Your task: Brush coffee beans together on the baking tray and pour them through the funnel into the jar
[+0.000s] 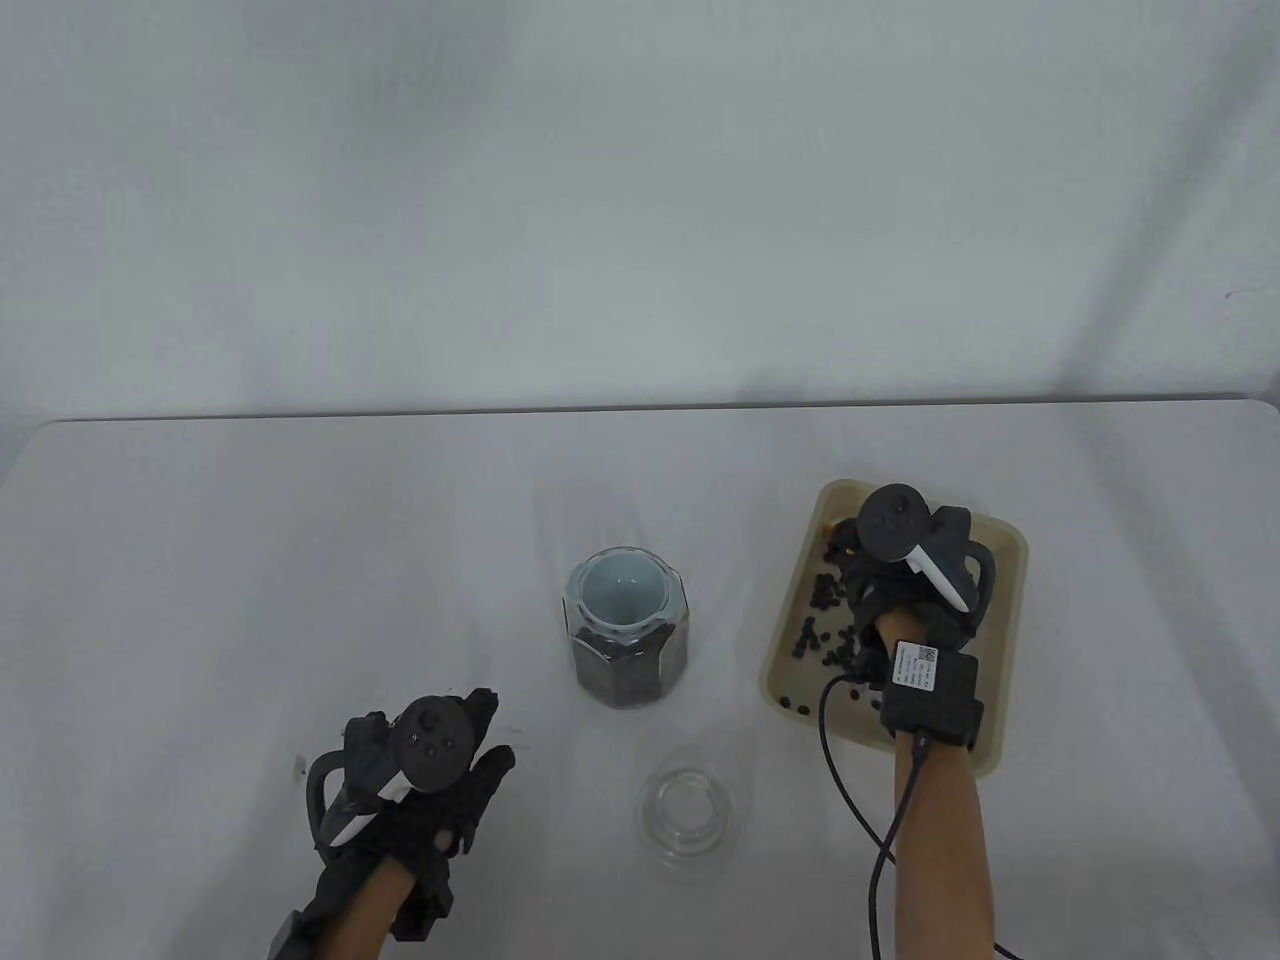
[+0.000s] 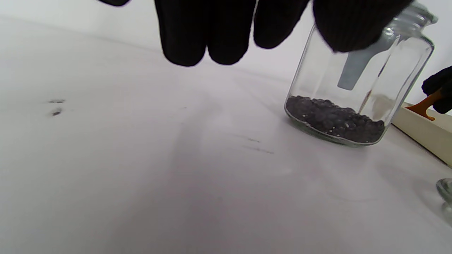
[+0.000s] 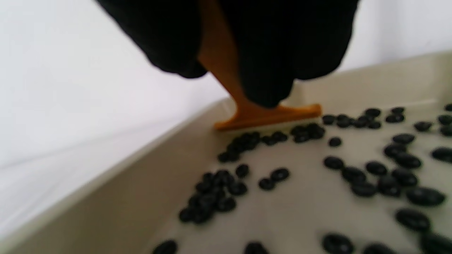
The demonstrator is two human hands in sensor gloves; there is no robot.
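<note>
A cream baking tray (image 1: 1005,560) lies at the right with dark coffee beans (image 1: 828,640) scattered along its left side. My right hand (image 1: 905,575) is over the tray and grips an orange brush (image 3: 268,114), whose head touches the tray floor among the coffee beans (image 3: 370,173). At the table's middle stands the glass jar (image 1: 628,640) holding a layer of beans, with a pale funnel (image 1: 618,590) seated in its mouth. The jar (image 2: 356,91) and funnel spout (image 2: 355,70) show in the left wrist view. My left hand (image 1: 440,770) rests at the front left, fingers loose, holding nothing.
A clear glass jar lid (image 1: 686,815) lies in front of the jar, between my two arms. A black cable (image 1: 850,790) trails from my right wrist toward the front edge. The white table (image 1: 250,560) runs back to a pale wall.
</note>
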